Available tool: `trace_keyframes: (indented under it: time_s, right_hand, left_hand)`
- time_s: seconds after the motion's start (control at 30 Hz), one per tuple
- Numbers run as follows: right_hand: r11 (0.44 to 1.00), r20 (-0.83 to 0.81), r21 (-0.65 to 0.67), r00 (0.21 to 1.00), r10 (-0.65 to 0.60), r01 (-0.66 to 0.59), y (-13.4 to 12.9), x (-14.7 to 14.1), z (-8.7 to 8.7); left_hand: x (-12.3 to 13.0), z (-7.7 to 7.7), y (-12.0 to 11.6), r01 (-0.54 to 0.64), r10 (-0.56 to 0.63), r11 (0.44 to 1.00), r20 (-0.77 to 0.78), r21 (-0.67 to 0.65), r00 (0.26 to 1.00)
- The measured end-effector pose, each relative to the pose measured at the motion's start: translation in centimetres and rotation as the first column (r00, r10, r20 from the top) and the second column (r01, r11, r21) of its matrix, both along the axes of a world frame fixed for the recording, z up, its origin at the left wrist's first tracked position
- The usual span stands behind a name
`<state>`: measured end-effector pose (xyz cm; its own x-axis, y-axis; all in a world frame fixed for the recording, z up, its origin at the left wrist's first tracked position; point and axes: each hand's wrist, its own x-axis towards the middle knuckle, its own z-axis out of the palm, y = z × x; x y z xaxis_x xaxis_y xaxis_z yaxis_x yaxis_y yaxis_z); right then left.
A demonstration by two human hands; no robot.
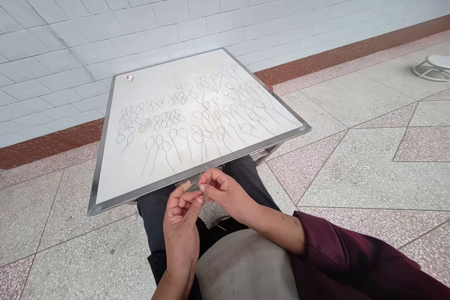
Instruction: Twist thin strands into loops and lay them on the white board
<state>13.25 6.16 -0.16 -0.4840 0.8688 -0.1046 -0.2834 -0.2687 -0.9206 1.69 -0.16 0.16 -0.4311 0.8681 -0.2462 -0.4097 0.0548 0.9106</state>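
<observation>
Over my lap, just off the near edge of the table, both hands meet around one thin wire [219,225]. My left hand [182,225] pinches it between thumb and fingertips, and a tan bandage [186,185] wraps one of its fingers. My right hand [230,194] is closed on the same wire, thumb against forefinger. Part of a loop shows above the right fingertips, while a loose tail hangs below; the crossing between the fingers is hidden. Several looped wires [166,146] lie in rows on the white tabletop [116,178], some with long straight tails.
A small red and white object [130,78] sits at the table's far left corner. The table's grey metal rim [197,168] runs just beyond my hands. Behind stands a white tiled wall [140,23]. A stool [434,68] stands on the speckled floor at far right.
</observation>
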Motion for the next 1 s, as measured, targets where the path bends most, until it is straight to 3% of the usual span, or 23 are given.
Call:
trace_keyframes:
  time_s: [0.1, 0.27, 0.37, 0.53, 0.73, 1.0]
  right_hand:
    - [1.0, -0.012, 0.013, 1.0, 0.016, -0.016, 0.0, 0.1, 0.0]
    - [0.987, -0.104, 0.059, 0.982, 0.156, -0.15, 0.7, 1.0, -0.6]
    - [0.977, -0.142, 0.047, 0.967, 0.21, -0.206, 1.5, 1.6, -1.2]
    - [0.935, -0.082, 0.143, 0.938, 0.337, -0.323, 2.7, 2.2, -2.1]
    - [0.913, -0.108, 0.18, 0.916, 0.387, -0.365, 2.9, 2.5, -2.5]
    - [0.884, -0.073, 0.229, 0.898, 0.433, -0.407, 2.7, 2.6, -2.6]
  left_hand:
    - [0.0, 0.0, 0.1, 0.004, -0.004, 1.0, -0.005, 0.004, 1.0]
    - [-0.5, 0.3, 0.1, 0.01, -0.01, 1.0, -0.034, 0.003, 0.999]
    - [-0.8, 0.4, -0.1, 0.06, -0.061, 0.998, -0.039, -0.022, 0.997]
    - [-0.7, 0.5, -0.2, 0.158, -0.159, 0.985, -0.005, -0.068, 0.987]
    - [-1.0, 0.7, -0.2, 0.22, -0.221, 0.971, -0.006, -0.094, 0.975]
    - [-1.2, 0.3, -0.3, 0.269, -0.282, 0.956, -0.118, -0.114, 0.952]
